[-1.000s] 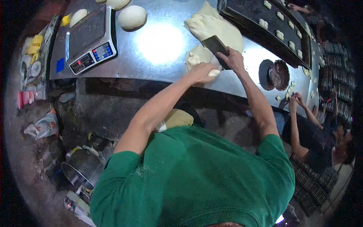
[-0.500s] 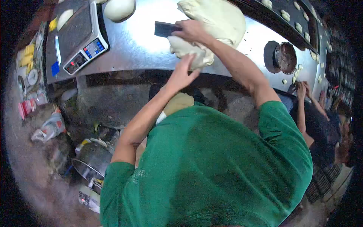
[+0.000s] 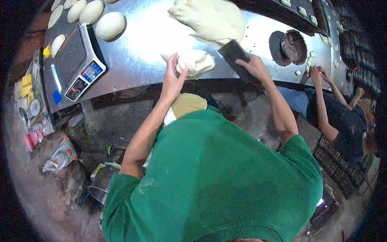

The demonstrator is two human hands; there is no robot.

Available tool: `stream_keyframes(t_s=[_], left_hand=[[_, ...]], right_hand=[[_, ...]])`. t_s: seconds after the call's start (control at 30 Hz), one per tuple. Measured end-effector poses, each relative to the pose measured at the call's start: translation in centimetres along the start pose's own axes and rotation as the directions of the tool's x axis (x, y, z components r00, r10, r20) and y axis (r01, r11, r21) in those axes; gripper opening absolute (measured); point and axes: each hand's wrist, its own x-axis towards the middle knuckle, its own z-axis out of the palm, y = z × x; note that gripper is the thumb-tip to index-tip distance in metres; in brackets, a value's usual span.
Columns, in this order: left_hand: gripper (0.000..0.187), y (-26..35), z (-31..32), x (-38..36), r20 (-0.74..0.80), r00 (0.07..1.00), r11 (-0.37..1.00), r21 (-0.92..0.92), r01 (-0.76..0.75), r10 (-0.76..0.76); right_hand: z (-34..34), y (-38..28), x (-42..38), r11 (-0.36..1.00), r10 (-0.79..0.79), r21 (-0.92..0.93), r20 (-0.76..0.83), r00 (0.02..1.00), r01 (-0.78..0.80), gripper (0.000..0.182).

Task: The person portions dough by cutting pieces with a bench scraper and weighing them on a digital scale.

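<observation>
My left hand (image 3: pixel 173 80) is at the left side of a cut piece of dough (image 3: pixel 197 64) near the table's front edge, its thumb and fingers curled against it. In my right hand (image 3: pixel 254 66) is a dark, flat dough scraper (image 3: pixel 234 57), held to the right of that piece with its blade angled up and left. Just beyond the scraper lies a large slab of pale dough (image 3: pixel 213 20) on the metal table (image 3: pixel 145 56).
A digital scale (image 3: pixel 80 66) stands on the left, with several rounded dough balls (image 3: pixel 110 26) behind it. To the right are a round bowl (image 3: pixel 294 47) and trays with small dough pieces (image 3: pixel 302 11). A co-worker's hands (image 3: pixel 317 73) work at the far right edge.
My right hand has drawn the scraper rightward and nearer, away from the cut piece. My left hand has shifted left with the piece. The view has turned a little.
</observation>
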Motion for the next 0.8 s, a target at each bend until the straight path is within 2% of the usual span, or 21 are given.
stream_keyframes(t_s=[0.07,0.1,0.17,0.2,0.27,0.3,0.33,0.4,0.47,0.53,0.57,0.6,0.63,0.67,0.7,0.77,0.8], left_hand=[[0.058,-0.5,-0.7,0.0,-0.001,1.000,0.998,0.065,-0.027,0.027],[0.056,-0.8,-1.2,0.1,-0.016,0.999,0.986,0.159,-0.047,0.050],[0.052,-1.5,-3.0,0.1,-0.045,0.994,0.935,0.347,-0.078,0.100],[0.052,-1.8,-4.3,-0.2,-0.080,0.997,0.975,0.223,0.017,0.001],[0.051,-1.8,-7.1,0.3,-0.081,0.982,0.985,-0.039,0.171,-0.173],[0.055,-1.5,-8.2,0.5,-0.027,0.952,0.923,-0.251,0.290,-0.306],[0.066,-5.6,-9.0,1.6,-0.004,0.939,0.860,-0.403,0.315,-0.345],[0.076,-5.0,-9.6,2.2,0.027,0.874,0.707,-0.577,0.409,-0.484],[0.076,-6.0,-11.5,2.7,0.073,0.904,0.672,-0.645,0.365,-0.420],[0.065,-5.8,-15.2,1.6,0.010,0.962,0.517,-0.842,0.156,-0.274],[0.057,-5.8,-18.2,0.8,-0.067,0.996,0.888,-0.451,-0.087,0.063],[0.050,-5.8,-21.2,0.1,-0.136,0.910,0.920,0.057,-0.388,0.392],[0.052,-4.7,-23.9,-1.0,-0.133,0.945,0.925,-0.206,-0.321,0.298],[0.055,-3.7,-26.0,-2.3,-0.104,0.973,0.856,-0.463,-0.230,0.205],[0.063,-2.8,-28.0,-2.6,-0.116,0.980,0.728,-0.656,-0.199,0.163],[0.080,-1.2,-32.0,-3.2,-0.140,0.987,0.336,-0.929,-0.157,0.076],[0.085,0.9,-34.2,-2.5,-0.241,0.970,0.288,-0.929,-0.234,0.011]], right_hand=[[2.9,-0.7,-0.5,0.987,0.087,0.132,0.005,0.996,-0.087,0.052],[4.2,-2.1,-0.5,0.973,0.126,0.194,0.006,0.992,-0.125,0.051],[7.5,-5.4,0.3,0.968,0.138,0.227,-0.115,0.984,-0.110,0.050],[9.2,-6.6,1.1,0.970,0.134,0.224,-0.172,0.976,-0.094,0.049],[11.4,-9.7,3.1,0.908,0.016,0.407,-0.263,0.965,0.096,0.054],[12.3,-11.6,4.5,0.929,0.081,0.370,-0.201,0.976,-0.001,0.054],[13.0,-13.4,6.2,0.943,0.144,0.321,-0.142,0.979,-0.092,0.054],[17.2,-15.5,9.6,0.933,0.057,0.360,-0.071,0.996,-0.028,0.052],[18.9,-21.5,8.1,0.910,-0.037,0.405,-0.123,0.992,0.084,0.050],[17.9,-26.8,4.7,0.813,-0.165,0.565,-0.012,0.986,0.142,0.048],[17.5,-29.1,3.3,0.745,-0.181,0.657,0.029,0.983,0.118,0.045],[17.0,-31.0,2.5,0.665,-0.199,0.742,0.066,0.978,0.086,0.043],[16.5,-32.6,2.0,0.551,-0.157,0.834,0.121,0.980,-0.015,0.043],[16.1,-33.6,1.5,0.430,-0.120,0.894,0.196,0.973,-0.127,0.042],[15.8,-34.2,1.3,0.302,-0.088,0.922,0.282,0.955,-0.244,0.042],[16.4,-34.1,2.7,0.215,-0.073,0.961,0.196,0.978,-0.176,0.045],[16.6,-34.2,3.5,0.251,0.016,0.960,0.127,0.992,-0.127,0.042]])
